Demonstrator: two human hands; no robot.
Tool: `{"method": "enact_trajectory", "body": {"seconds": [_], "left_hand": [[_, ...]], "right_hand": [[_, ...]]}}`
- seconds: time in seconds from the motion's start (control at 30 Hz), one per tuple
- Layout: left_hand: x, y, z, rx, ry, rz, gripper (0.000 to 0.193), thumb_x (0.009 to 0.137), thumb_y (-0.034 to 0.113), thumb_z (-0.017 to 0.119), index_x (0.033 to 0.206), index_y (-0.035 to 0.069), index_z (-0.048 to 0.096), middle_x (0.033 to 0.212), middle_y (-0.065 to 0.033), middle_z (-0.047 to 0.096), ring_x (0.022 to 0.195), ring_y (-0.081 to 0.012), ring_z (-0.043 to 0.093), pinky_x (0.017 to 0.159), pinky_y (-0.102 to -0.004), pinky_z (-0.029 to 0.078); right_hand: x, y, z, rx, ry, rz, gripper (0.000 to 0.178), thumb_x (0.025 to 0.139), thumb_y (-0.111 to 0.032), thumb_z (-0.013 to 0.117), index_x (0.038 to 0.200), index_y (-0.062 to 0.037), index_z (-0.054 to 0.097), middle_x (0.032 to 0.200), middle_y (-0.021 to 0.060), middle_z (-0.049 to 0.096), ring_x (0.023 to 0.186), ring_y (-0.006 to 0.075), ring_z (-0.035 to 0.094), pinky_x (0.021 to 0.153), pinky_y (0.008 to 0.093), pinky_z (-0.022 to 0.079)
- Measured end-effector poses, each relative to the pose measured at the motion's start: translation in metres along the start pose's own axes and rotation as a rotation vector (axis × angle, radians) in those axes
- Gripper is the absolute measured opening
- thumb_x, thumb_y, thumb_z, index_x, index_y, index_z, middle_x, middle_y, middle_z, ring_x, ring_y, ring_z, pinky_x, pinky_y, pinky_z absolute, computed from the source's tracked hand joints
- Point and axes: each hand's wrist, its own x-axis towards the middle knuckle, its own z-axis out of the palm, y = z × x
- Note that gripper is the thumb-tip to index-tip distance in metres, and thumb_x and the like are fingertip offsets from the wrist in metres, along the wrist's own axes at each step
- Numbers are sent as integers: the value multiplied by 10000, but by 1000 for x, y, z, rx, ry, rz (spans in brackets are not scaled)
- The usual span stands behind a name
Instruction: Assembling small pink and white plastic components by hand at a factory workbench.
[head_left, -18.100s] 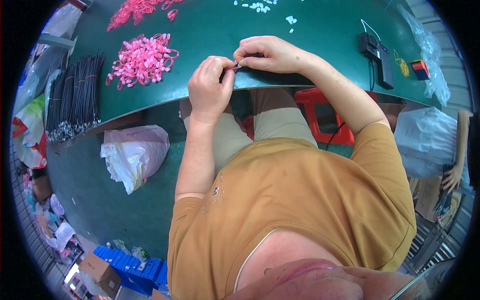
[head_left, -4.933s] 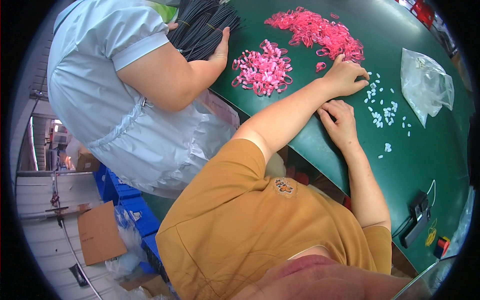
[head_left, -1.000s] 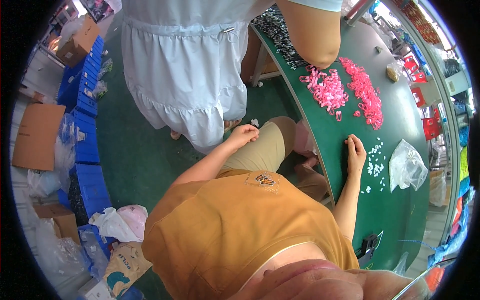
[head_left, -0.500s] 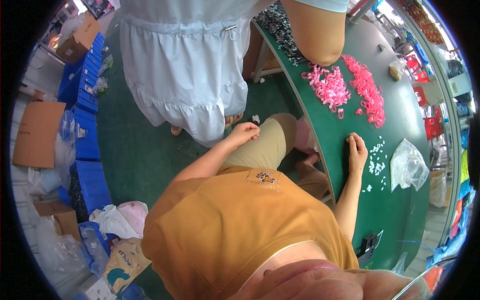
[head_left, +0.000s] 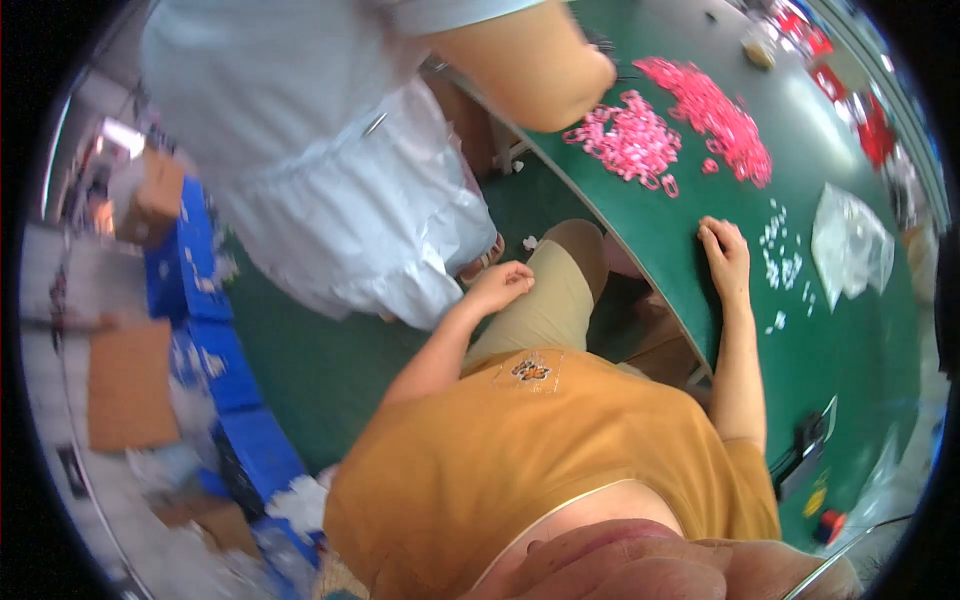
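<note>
My left hand [head_left: 504, 287] rests on my thigh, over the beige trousers [head_left: 540, 310], with its fingers loosely curled and nothing seen in them. On the green table [head_left: 670, 225] lies my right hand [head_left: 728, 255], near the front edge, fingers bent together and no object showing. Small white pieces [head_left: 782, 262] are scattered just right of it. Beyond, a heap of light pink loop-shaped pieces [head_left: 628, 138] lies beside a longer heap of brighter pink ones [head_left: 715, 115]. Neither hand touches these.
A person in a pale blue dress [head_left: 300, 170] stands at the left, forearm over the table's far end. A clear plastic bag [head_left: 850, 245] lies right of the white pieces. A black device [head_left: 803, 450] sits nearer. Blue crates [head_left: 225, 360] and a cardboard box [head_left: 130, 385] line the left.
The view has swung, so the table's things sit higher and its near end shows more. The other person's arm and body have shifted left in the picture. Both my hands stay resting where they were.
</note>
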Motion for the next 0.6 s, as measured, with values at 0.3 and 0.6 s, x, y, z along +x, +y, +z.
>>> {"method": "enact_trajectory", "body": {"seconds": [0.3,0.6], "left_hand": [[-2,-1,-6,-51,-21,-90,236,1037,139,699,1225,-3,680,1101,-74,769,987,-144,739,890,-287,578],[18,3,-3,-12,-22,-131,235,1030,155,703,1208,2,687,970,-35,744,834,-129,722,785,-286,583]], "right_hand": [[0,-9,-6,4,21,15,132,960,-189,704,996,-78,765,822,66,666,861,281,645,816,428,500],[-2,-20,-7,11,10,52,114,958,-190,701,1007,-109,764,827,37,649,916,254,632,927,421,448]]}}
